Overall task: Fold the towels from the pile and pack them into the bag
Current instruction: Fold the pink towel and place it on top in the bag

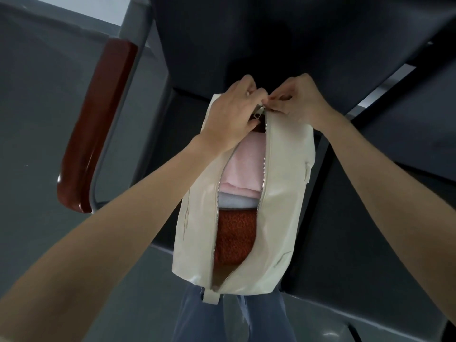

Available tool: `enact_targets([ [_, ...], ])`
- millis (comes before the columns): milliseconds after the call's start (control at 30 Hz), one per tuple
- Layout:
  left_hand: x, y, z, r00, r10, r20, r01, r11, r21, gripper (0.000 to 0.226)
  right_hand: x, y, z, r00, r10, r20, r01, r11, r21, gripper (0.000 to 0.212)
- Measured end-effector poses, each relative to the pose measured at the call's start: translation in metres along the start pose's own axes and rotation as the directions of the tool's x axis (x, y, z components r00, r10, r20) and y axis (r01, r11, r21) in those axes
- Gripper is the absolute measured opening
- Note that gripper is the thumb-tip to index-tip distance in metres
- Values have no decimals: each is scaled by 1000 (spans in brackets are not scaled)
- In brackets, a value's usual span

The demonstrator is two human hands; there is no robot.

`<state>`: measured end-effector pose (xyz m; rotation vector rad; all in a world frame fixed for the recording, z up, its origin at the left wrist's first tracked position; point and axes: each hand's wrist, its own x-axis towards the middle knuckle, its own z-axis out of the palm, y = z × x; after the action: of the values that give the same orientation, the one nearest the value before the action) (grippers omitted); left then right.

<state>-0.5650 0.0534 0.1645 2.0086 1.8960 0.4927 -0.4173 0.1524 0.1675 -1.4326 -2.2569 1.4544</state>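
Towels seen packed inside cream bag [278, 218], laid lengthwise on dark chair seat [357, 243]. Red-brown armrest [98, 124] seen at far left. Left hand [229, 117] curled over bag's far end, zipper pull [257, 114] gripped by its fingers. Zip seen open along bag's length; pink towel [243, 166], pale white towel [237, 202], rust-red towel [234, 240] stacked within. Right hand [303, 102] pinched on fabric at zip's far end, just beside left hand. Blue trousers [192, 317] seen below bag.

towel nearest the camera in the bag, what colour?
Rust-orange towel, head view.
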Motion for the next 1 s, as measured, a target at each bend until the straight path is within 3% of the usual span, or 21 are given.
enact_targets([
  [133,1,-1,2,998,46,-42,-45,999,29,18,0,5,0,999,34,-8,-34,997,63,19],
  [267,1,-7,3,985,133,-111,-124,989,85,15,0,12,0,988,149,-44,-134,961,242,3],
  [367,3,-7,3,967,205,-154,-185,973,138,22,3,16,-2,980,195,-30,-174,929,325,17],
  [500,9,-2,3,955,226,-192,-193,965,175,18,5,15,-5,981,187,51,-194,950,247,23],
  [667,11,4,2,960,191,-205,-172,979,105,9,10,12,-3,983,67,-172,-44,990,134,15],
  [833,1,8,-1,961,185,-205,-177,982,58,13,19,13,10,908,114,-403,-94,993,69,12],
  [1000,-46,14,-12,970,180,-164,-192,980,-59,11,29,6,15,888,162,-430,-178,984,1,11],
])
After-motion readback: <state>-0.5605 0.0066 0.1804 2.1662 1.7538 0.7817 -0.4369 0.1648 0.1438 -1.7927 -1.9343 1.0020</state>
